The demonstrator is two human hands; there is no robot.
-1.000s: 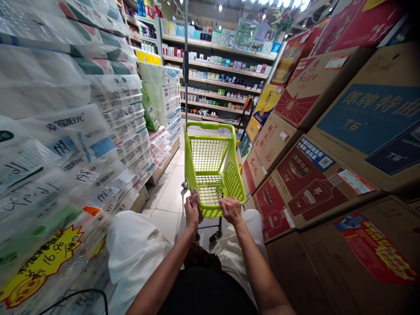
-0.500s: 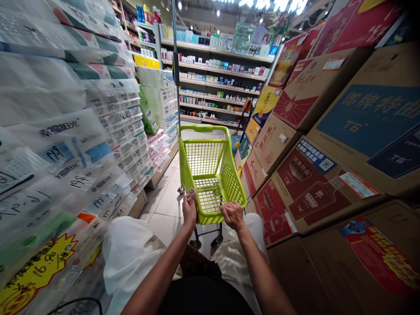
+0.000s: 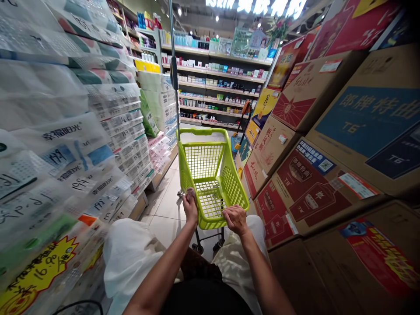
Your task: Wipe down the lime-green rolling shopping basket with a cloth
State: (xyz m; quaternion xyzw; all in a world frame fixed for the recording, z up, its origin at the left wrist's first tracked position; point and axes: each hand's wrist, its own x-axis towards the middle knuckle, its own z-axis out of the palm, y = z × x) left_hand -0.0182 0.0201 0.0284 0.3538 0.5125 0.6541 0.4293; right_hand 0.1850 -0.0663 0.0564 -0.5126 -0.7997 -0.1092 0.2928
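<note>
A lime-green plastic shopping cart [image 3: 210, 222] with lattice walls stands between my knees, and I can see through to the floor of its basket. At its near left corner my left hand [image 3: 190, 211] is closed round a small crumpled greyish-brown cloth [image 3: 190, 192] and rests against the basket's side. My right hand [image 3: 235, 219] has its fingers curled over the rim at the near right corner. A tall thin metal pole [image 3: 174, 70] rises from the cart's far left corner.
Wrapped paper packs [image 3: 114, 113] are stacked high on the left. Cardboard cartons [image 3: 308, 179] form a wall on the right. Ahead stand shelves of small boxes and bottles [image 3: 213, 74]. A blue item [image 3: 235, 143] with a dark handle sits beyond the cart, by the cartons.
The cart's near end has come slightly closer to me and a little to the right. My right hand has shifted along with it. Both hands keep their hold.
</note>
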